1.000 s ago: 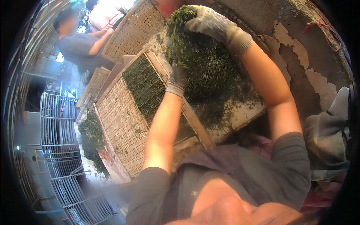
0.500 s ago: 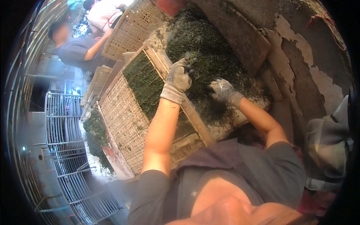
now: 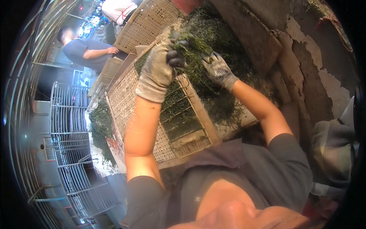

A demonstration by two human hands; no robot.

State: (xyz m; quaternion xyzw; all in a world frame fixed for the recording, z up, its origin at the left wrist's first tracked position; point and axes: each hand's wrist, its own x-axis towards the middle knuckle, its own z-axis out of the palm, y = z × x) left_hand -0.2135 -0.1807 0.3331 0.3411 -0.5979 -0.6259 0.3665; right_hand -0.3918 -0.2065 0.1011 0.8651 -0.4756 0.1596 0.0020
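I hold a clump of stringy green strands (image 3: 194,47) up between both hands, above the woven tray and the pile. My left hand (image 3: 157,68), in a pale knit glove with dark fingertips, is closed on the clump's left side. My right hand (image 3: 219,70), in a similar glove, grips its lower right edge. Under my left forearm lies a woven bamboo tray (image 3: 121,101) with a wooden frame (image 3: 199,108) across it. More green strands (image 3: 179,120) cover the tray inside the frame. Right of it spreads a dark heap of loose strands (image 3: 228,42).
Another woven tray (image 3: 146,24) stands tilted at the back. A person in a dark shirt (image 3: 82,51) is beyond it, with another in light clothing (image 3: 116,9). Metal racks (image 3: 70,126) and a second pile of strands (image 3: 101,122) are at left. A worn wall (image 3: 305,49) rises at right.
Both hands have come up from the heap with a clump of strands between them; my left hand moved left over the tray. The person in the dark shirt no longer touches the tilted tray.
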